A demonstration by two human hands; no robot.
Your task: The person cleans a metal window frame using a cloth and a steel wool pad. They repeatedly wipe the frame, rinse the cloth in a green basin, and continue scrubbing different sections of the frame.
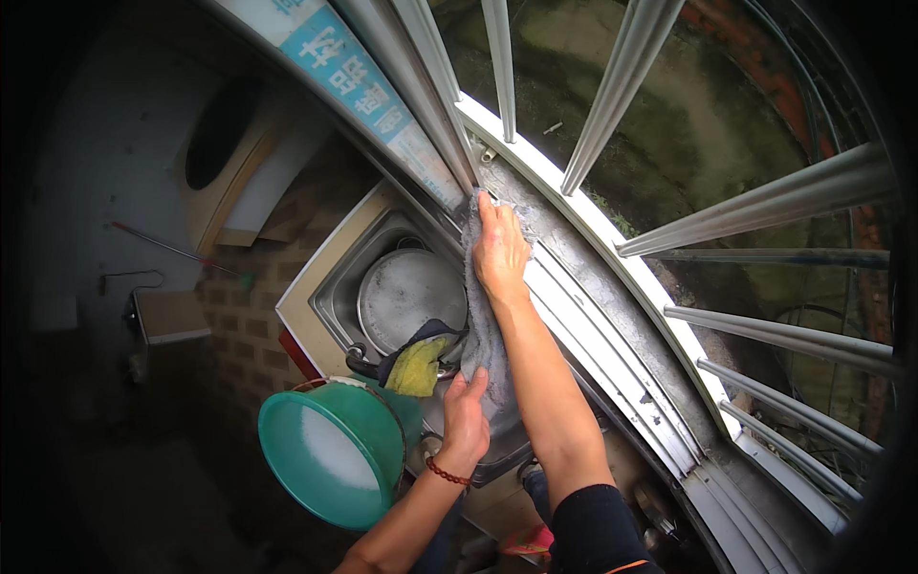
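A long grey cloth (pixel 477 287) stretches between my two hands. My right hand (pixel 502 251) presses its upper end, bunched up, at the window frame's track beside the sash edge. Lower down, my left hand (pixel 466 420), with a beaded bracelet on the wrist, pinches the cloth between thumb and fingers above the sink. Just left of the cloth, a yellow-green cloth (pixel 416 367) and a dark cloth (pixel 394 366) hang over the faucet area. Behind them a round metal basin (pixel 409 294) of sudsy water sits in the steel sink (pixel 333 298).
A green plastic bucket (pixel 391 423) with whitish, foamy contents stands at lower left. The white window track (pixel 595 330) runs down to the right, beside a concrete ledge (pixel 545 201) and metal security bars (pixel 609 93). A glass pane with a blue printed label (pixel 351 72) is at the top.
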